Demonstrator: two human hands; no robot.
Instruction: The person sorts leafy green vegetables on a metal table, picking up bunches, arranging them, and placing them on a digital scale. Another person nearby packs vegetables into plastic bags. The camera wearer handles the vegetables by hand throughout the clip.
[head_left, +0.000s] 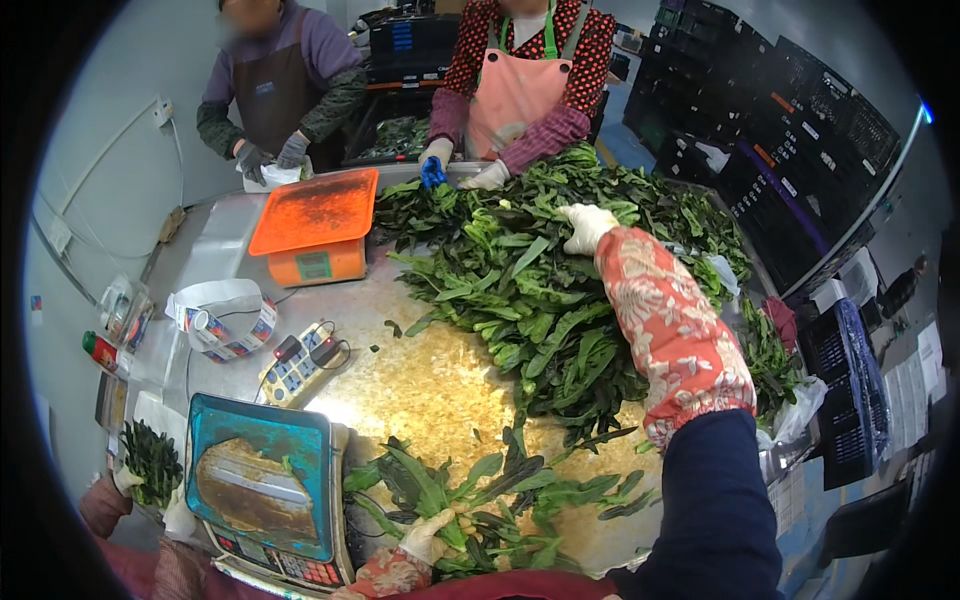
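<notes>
My left hand (426, 537), in a pale glove and a red floral sleeve cover, is closed around the stems of some leafy greens (429, 487) near the table's front edge. More loose leaves lie around it. My right arm stretches far forward across the table. Its gloved right hand (590, 229) rests on the large heap of dark green leafy vegetables (555, 330); the fingertips are partly lost among the leaves, so their grip is unclear.
A scale with a stained blue tray (259, 472) stands front left, an orange scale (315, 217) farther back. Between them lie a power strip (304, 364) and a label roll (225, 319). Two co-workers (517, 97) work opposite; another person's hands (180, 514) hold greens at left. Black crates (757, 135) rise right.
</notes>
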